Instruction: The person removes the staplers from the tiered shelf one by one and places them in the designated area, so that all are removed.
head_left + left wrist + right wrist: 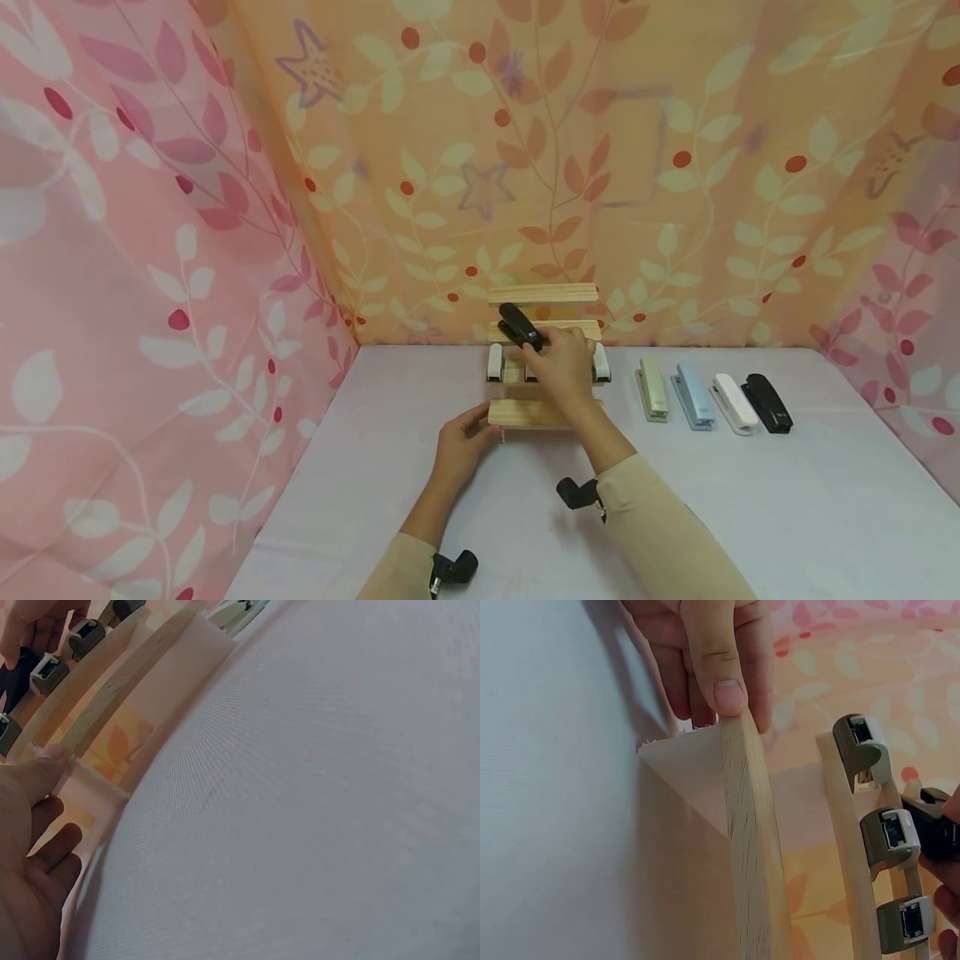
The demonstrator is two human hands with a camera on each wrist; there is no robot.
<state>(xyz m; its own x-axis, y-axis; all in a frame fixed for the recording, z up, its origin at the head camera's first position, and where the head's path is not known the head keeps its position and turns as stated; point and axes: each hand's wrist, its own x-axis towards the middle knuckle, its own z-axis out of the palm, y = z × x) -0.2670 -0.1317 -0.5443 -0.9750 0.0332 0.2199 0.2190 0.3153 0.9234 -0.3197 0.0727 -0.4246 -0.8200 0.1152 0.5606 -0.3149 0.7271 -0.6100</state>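
My right hand [564, 367] grips a black stapler [517, 323], holding it tilted above the middle of a tiered wooden rack [528, 413]. My left hand [457, 446] holds the left end of the rack's lowest front slat, its thumb [729, 694] on the wood. On the tier behind that slat stand white staplers, one at the left [495, 363] and one at the right [602, 364]. Another stapler [892, 836] between them is mostly hidden by my right hand in the head view. The black stapler's far end is partly cut off in both wrist views.
To the right of the rack a row of staplers lies on the white-covered table [750, 517]: pale green [652, 390], light blue [693, 396], white [733, 404] and black [767, 403]. A patterned curtain [450, 167] hangs close behind the rack.
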